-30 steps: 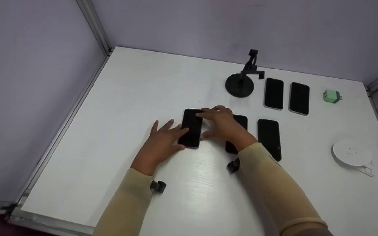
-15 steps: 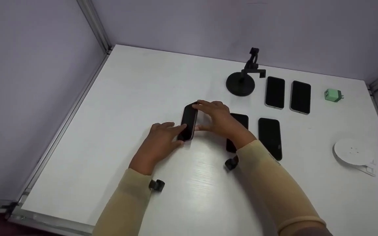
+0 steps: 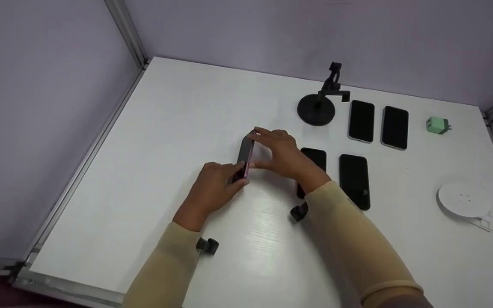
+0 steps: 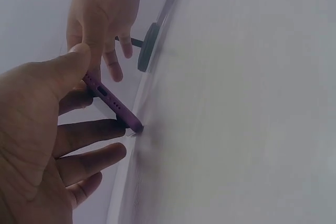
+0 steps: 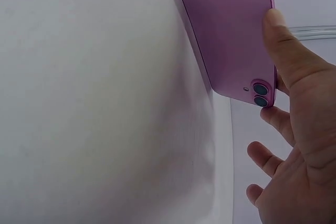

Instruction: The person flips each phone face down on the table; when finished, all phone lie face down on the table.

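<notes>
Both hands hold one smartphone (image 3: 245, 152), tilted up on its long left edge in the head view. Its pink back (image 5: 231, 30) with two camera lenses faces the right wrist camera. The left hand (image 3: 212, 186) pinches the near end, thumb and fingers around the bottom edge with its port (image 4: 113, 100). The right hand (image 3: 287, 156) grips the raised long edge, thumb on it and fingertips at the far, camera end. Under the right forearm lies a second black-screened phone (image 3: 314, 160), partly hidden.
Another phone (image 3: 354, 182) lies right of the forearm. Two more phones, a left one (image 3: 361, 121) and a right one (image 3: 395, 127), lie farther back. A black stand (image 3: 316, 110), a green charger plug (image 3: 437, 125) and a white round disc (image 3: 462, 200) stand around them on the white table (image 3: 178, 107).
The phone between the hands lay flat, screen up; its right edge has risen and it now stands steeply tilted leftward. The left fingers have curled in and both hands now grip it.
</notes>
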Tool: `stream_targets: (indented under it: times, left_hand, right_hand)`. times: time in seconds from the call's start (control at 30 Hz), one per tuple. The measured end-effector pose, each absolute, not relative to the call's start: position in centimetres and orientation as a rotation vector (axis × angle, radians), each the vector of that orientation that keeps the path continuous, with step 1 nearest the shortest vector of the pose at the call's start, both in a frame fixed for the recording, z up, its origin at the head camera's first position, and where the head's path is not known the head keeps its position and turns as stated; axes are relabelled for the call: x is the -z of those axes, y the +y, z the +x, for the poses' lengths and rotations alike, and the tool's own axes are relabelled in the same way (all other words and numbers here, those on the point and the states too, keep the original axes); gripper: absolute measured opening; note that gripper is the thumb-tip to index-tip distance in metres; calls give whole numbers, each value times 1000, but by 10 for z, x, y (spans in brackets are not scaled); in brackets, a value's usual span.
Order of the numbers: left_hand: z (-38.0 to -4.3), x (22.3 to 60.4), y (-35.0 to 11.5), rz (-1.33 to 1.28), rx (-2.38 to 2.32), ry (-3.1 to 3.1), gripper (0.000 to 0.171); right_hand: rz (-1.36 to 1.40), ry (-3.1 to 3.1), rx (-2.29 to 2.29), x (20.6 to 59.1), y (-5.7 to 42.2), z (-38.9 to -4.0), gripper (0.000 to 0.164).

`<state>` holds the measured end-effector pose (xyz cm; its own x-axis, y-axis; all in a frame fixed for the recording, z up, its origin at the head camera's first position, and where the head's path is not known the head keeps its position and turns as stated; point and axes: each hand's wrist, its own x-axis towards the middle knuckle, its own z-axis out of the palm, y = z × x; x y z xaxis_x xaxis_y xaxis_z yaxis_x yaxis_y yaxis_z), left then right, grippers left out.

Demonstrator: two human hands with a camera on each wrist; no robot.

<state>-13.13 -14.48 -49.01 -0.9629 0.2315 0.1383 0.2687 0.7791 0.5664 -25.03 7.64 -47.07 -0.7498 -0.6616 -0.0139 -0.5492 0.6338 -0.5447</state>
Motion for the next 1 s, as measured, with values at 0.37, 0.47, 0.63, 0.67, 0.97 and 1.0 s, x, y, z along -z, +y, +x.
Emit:
stream_targets:
  times: [0.37, 0.47, 0.63, 0.67, 0.97, 1.0]
  left_hand:
    - [-117, 493, -144, -378, 927, -2723, 41]
    - [-115, 493, -144, -333, 928, -2710, 41]
    - [-114, 495, -147, -245, 906, -2743, 42]
    - [-114, 495, -147, -230, 905, -2747, 42]
    - [-112, 494, -157, -37, 1020, -2774, 44]
    - [-113, 494, -158, -15, 1035, -2777, 44]
  right_hand:
    - [-852, 2602, 855, 472, 64, -245, 107]
    - [-855, 2571, 856, 475, 61, -245, 110]
    - [-850, 2514, 795, 480, 56, -246, 114]
    - [-848, 2518, 778, 480, 54, -246, 115]
    - [-777, 2572, 647, 481, 43, -244, 119]
    - [-775, 2569, 652, 481, 42, -243, 119]
